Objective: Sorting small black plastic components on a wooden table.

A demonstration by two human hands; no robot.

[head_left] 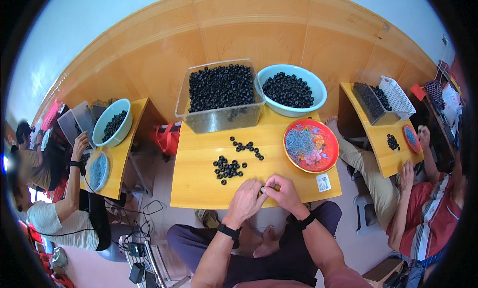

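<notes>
Over the front edge of the yellow table (199, 193), my left hand (245, 201) and my right hand (283, 192) meet, fingertips pinched together. Whatever they hold between them is too small and covered to make out. Just beyond my left hand lies a loose group of small black rings (226, 169), with several more strung out behind it. To the right of my hands sits a round red floral tray (332, 156), holding a heap of small blue-grey pieces (300, 140). A white label (324, 183) lies at the table's right front corner.
At the table's back stand a clear plastic bin (219, 122) and a light blue basin (294, 110), both filled with black rings. Other people sit at similar tables (119, 173) left and right. Black cables (142, 218) tangle on a metal stand left of me.
</notes>
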